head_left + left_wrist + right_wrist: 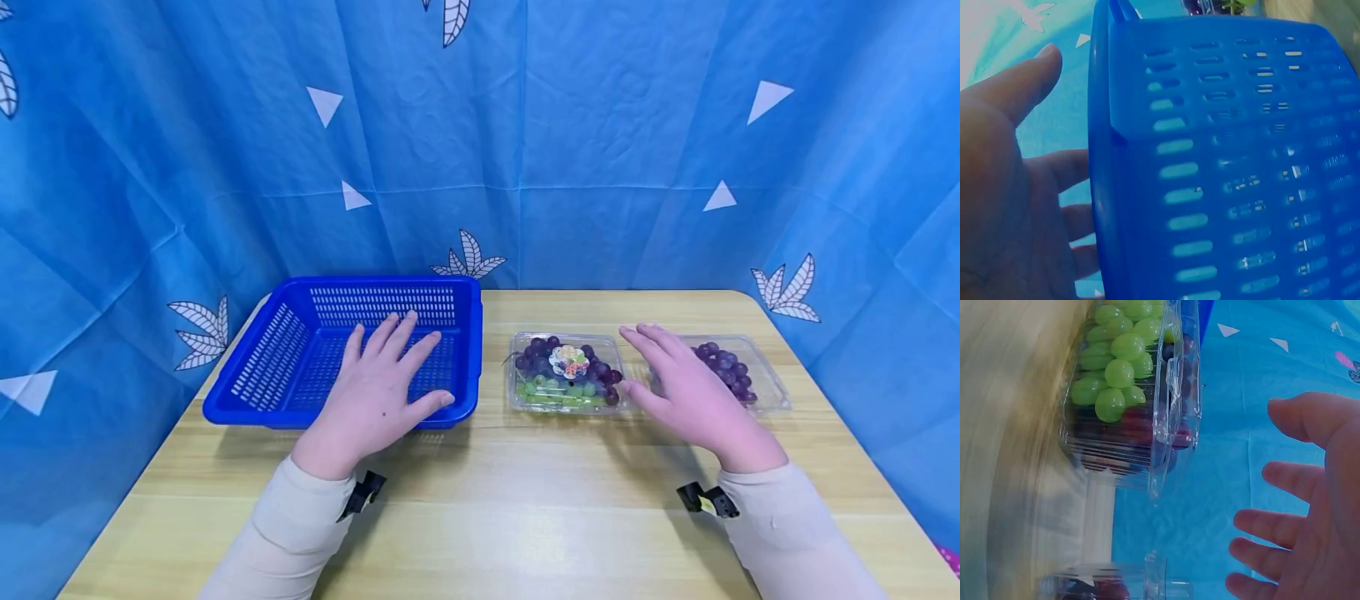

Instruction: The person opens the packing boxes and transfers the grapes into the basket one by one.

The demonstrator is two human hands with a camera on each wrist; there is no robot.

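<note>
In the head view my left hand (371, 396) is spread over the near side of a blue plastic basket (465, 367), holding nothing. The left wrist view shows its fingers partly behind the basket's rim (1100, 156); whether they touch it I cannot tell. My right hand (686, 396) hovers between two clear plastic boxes, fingers extended, nothing in its grasp. The left box (566, 375) holds dark purple and green grapes (1125, 350) under a round fruit sticker (570, 362). Partly hidden behind the right hand, the other box (765, 375) contains dark grapes (727, 371).
Everything stands on a light wooden table (480, 517), the basket at left and the boxes side by side at right. A blue curtain (570, 150) with white leaves and triangles hangs behind and along both sides. Small black devices (362, 493) are strapped at both wrists.
</note>
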